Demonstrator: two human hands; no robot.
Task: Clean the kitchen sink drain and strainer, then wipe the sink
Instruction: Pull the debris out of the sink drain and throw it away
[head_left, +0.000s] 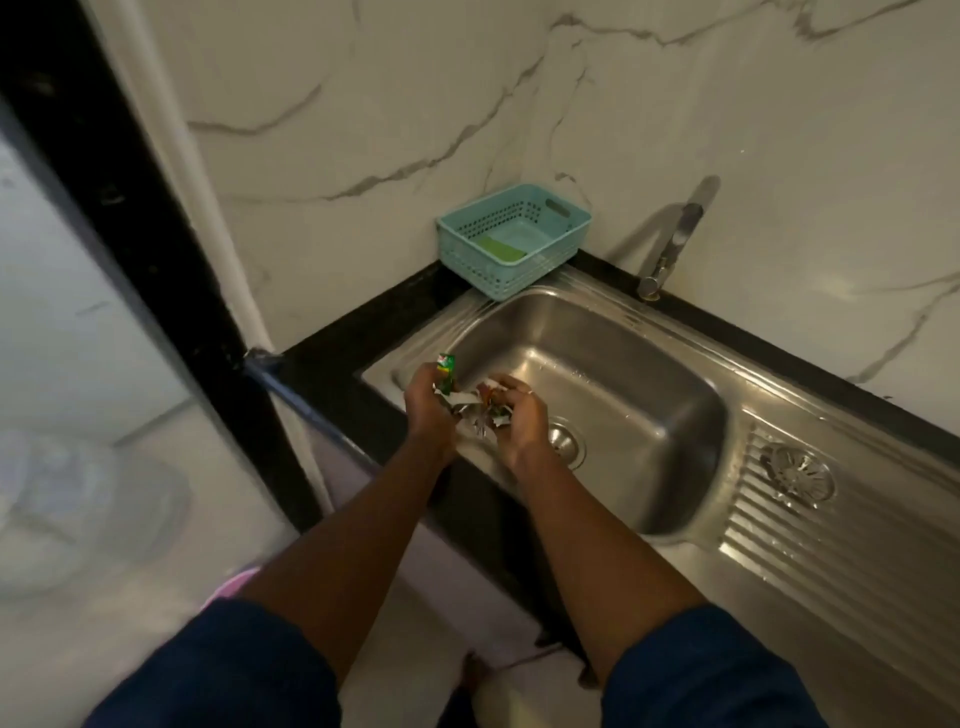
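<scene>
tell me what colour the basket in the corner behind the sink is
The basket is light teal, seen best in the head view.

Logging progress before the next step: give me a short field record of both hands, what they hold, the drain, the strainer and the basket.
left hand: grips a green packet, over the sink near its left rim
right hand: fingers curled round crumpled wrappers, beside the drain
drain: in the sink floor, partly hidden by the right hand
strainer: out, lying on the ribbed drainboard
basket: back corner, a green pad inside
</scene>
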